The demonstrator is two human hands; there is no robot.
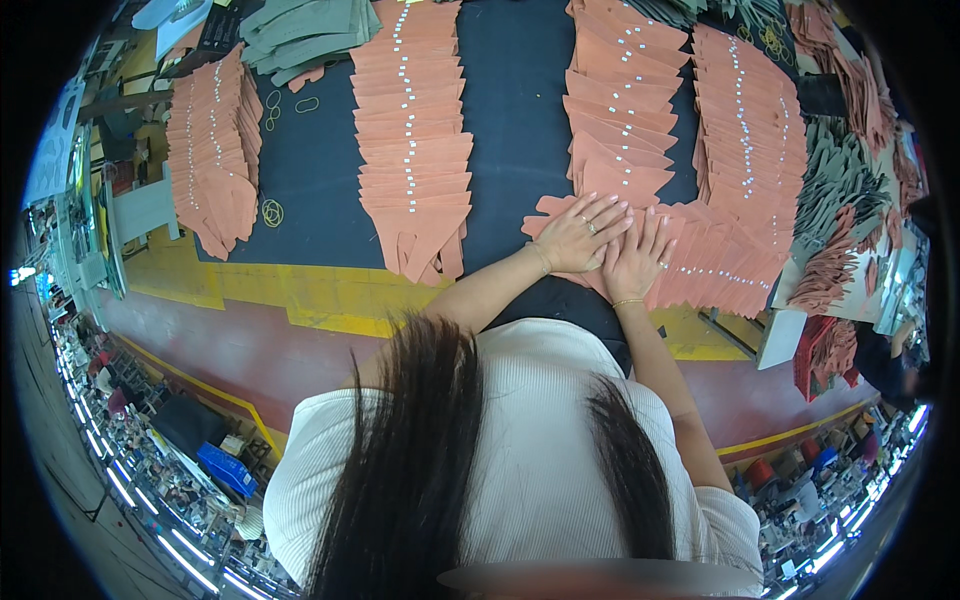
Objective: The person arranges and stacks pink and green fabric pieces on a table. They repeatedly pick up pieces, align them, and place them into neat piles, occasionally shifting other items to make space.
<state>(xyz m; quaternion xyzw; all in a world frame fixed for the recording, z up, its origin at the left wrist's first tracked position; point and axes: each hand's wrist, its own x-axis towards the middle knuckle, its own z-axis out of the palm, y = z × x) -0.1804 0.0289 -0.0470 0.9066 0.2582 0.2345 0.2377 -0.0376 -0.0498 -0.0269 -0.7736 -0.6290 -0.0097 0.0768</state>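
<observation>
My left hand (582,234) lies flat, fingers stretched out, on a fanned row of salmon-coloured cut fabric pieces (728,238) near the table's front edge. Right beside it, my right hand (636,258) rests palm down on the same row with its fingers extended. The two hands touch or nearly touch at the left end of the row. Small white stickers run along these overlapping pieces. Just beyond my hands stands another overlapping column of salmon pieces (622,110), stickered the same way. What lies under my palms is hidden.
The dark table (515,120) also bears a middle salmon column (412,130), a left stack (215,150) and a right column (750,120). Grey-green fabric pieces (310,35) lie at the back. Yellow elastic bands (272,212) sit at left. A red crate (815,355) stands at right.
</observation>
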